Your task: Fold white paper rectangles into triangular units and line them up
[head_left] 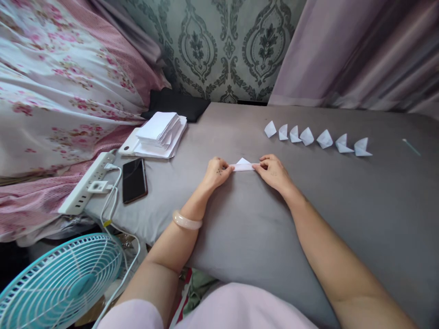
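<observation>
A small folded sheet of white paper (244, 167) lies on the grey cloth-covered surface in front of me, with a long band along its near edge and a peak pointing away. My left hand (218, 172) pinches the band's left end between thumb and fingers. At the right end, my right hand (272, 171) grips it the same way. Beyond my right hand stands a slanting row of several folded paper boats (324, 139), all white.
Left of my hands are a stack of white paper (159, 130), a black phone (134, 181) and a power strip (87, 185) with plugged-in cables. A turquoise fan (78, 283) stands below the left edge. A thin stick (410, 147) lies far right.
</observation>
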A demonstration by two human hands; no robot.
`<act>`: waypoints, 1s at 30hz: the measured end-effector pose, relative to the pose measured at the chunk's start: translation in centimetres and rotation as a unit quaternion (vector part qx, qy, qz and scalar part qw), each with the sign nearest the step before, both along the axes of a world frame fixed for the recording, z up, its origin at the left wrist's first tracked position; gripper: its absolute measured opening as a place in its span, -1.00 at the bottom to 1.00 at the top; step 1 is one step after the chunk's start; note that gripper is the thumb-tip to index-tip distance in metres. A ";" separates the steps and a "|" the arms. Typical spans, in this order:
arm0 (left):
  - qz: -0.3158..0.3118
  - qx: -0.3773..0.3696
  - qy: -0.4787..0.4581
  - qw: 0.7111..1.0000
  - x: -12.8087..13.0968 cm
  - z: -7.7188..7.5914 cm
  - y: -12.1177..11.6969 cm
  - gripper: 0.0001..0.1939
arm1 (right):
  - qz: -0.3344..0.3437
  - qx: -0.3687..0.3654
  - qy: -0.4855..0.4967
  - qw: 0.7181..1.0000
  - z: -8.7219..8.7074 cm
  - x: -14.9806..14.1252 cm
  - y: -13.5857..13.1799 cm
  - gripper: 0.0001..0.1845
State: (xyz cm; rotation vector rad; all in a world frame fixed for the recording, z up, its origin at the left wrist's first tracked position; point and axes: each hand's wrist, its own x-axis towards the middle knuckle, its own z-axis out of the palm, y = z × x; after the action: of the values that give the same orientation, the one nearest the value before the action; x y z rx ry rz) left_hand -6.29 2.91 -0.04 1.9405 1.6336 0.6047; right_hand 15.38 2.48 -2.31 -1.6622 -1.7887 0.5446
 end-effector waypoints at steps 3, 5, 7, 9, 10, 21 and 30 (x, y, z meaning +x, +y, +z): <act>0.001 0.001 -0.009 1.000 -0.1 0.1 0.0 -0.76 | -0.002 0.006 0.004 1.000 0.0 0.0 0.2 -0.77; 0.001 0.003 -0.012 1.000 -0.1 0.1 0.0 -0.75 | -0.005 0.005 0.007 1.000 0.1 0.0 0.2 -0.77; -0.003 0.005 -0.014 1.000 -0.1 0.1 0.0 -0.75 | -0.009 0.001 0.007 1.000 0.1 0.0 0.3 -0.77; -0.010 0.010 -0.015 1.000 -0.2 0.0 0.1 -0.74 | -0.010 0.001 0.008 1.000 0.0 0.1 0.3 -0.76; -0.012 0.015 -0.014 1.000 -0.2 -0.2 0.2 -0.74 | -0.007 0.004 0.010 1.000 0.0 0.1 0.3 -0.76; 0.002 0.035 0.022 0.999 -0.1 -1.2 0.1 -0.83 | -0.003 0.004 0.002 1.000 0.1 0.4 0.4 -0.80; -0.171 0.177 0.167 0.955 0.7 -0.7 -1.1 -0.60 | -0.011 0.003 -0.011 1.000 0.8 1.3 0.4 -0.89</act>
State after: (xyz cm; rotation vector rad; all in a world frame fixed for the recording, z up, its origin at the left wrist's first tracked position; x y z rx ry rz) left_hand -5.62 1.77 -0.72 2.6386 1.3855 0.4717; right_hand 16.71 2.88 -1.54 -1.6886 -1.7841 0.5133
